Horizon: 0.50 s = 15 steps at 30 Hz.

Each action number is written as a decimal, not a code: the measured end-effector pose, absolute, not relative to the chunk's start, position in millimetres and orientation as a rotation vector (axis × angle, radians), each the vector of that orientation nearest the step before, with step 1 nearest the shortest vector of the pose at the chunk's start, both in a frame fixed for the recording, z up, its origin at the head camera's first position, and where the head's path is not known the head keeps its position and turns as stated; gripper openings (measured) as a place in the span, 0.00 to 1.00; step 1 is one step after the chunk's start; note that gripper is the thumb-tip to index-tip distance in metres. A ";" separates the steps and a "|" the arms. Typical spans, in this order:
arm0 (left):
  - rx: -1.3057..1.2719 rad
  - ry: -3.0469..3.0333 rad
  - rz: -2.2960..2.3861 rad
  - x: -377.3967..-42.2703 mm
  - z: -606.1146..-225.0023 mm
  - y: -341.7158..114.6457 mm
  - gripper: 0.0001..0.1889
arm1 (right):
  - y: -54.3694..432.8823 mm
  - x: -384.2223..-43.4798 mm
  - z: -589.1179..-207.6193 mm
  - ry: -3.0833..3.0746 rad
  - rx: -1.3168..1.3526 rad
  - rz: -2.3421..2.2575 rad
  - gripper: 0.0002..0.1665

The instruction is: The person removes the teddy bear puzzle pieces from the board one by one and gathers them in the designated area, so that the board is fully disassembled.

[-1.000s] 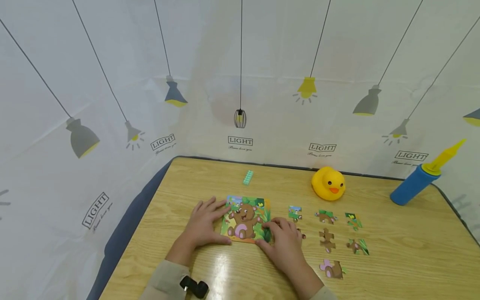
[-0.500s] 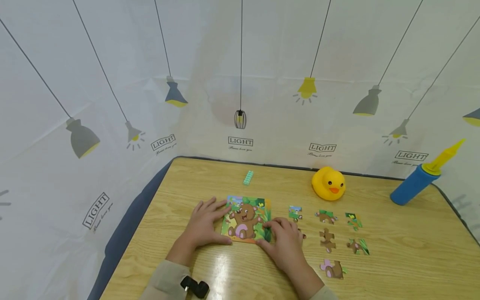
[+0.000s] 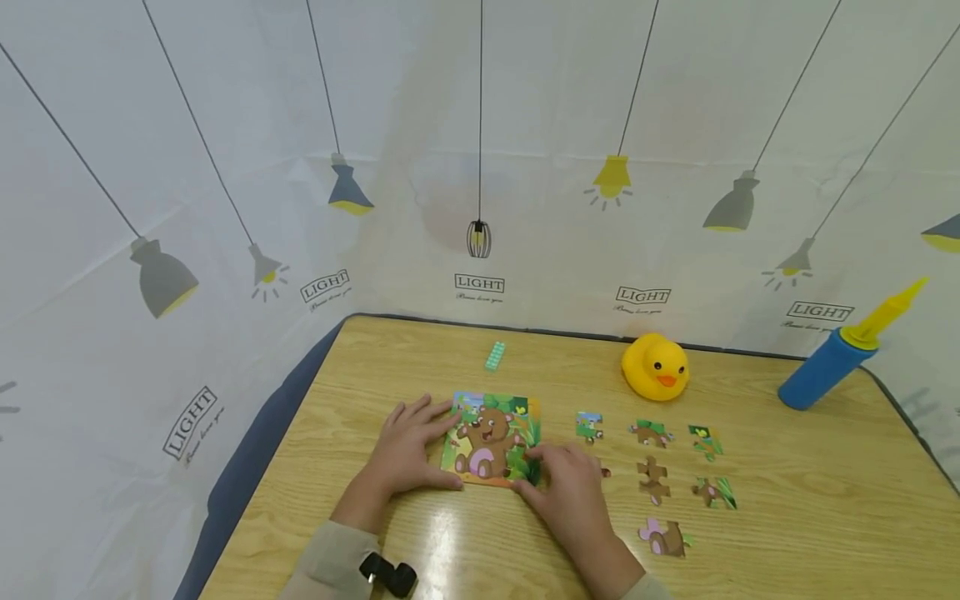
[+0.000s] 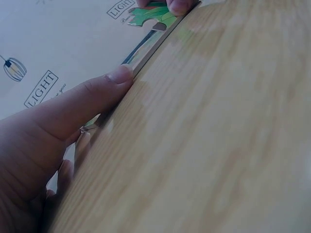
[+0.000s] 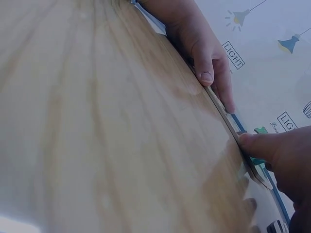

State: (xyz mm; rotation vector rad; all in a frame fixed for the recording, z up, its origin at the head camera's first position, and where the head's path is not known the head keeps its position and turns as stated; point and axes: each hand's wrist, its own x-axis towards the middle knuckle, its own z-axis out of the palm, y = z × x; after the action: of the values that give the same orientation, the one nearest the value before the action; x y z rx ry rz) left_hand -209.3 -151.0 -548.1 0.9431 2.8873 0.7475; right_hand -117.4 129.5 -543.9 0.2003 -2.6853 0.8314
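Observation:
A square bear jigsaw puzzle lies on the wooden table in the head view. My left hand rests along its left side with fingers spread, thumb at the front edge. The left wrist view has that thumb against the puzzle's thin edge. At the front right corner my right hand pinches a green jigsaw piece between thumb and fingers. Seen from the left wrist, this green piece stands tilted up from the puzzle. In the right wrist view, the right thumb hides much of it.
Several loose jigsaw pieces lie to the right, one partly hidden behind the right hand. Farther back are a yellow rubber duck, a small mint-green studded strip and a blue hand pump with yellow nozzle. A printed curtain surrounds the table.
The green piece at the front right corner now shows its outline apart from the picture, raised slightly by my right fingers. My left hand has stayed in place.

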 end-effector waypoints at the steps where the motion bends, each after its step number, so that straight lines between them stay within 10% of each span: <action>1: 0.946 2.891 0.749 -209.3 -548.3 -151.1 0.58 | 129.2 -117.1 -543.8 -2.680 0.217 0.819 0.27; 15: 0.937 2.884 0.726 -210.9 -550.1 -151.4 0.59 | 131.3 -117.8 -547.5 -2.541 0.384 0.730 0.24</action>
State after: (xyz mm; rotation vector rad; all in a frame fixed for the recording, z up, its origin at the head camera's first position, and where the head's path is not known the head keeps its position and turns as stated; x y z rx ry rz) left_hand -210.9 -151.4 -550.1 0.9371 2.8840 0.7258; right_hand -117.8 131.3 -547.5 0.3837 -2.5410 0.7299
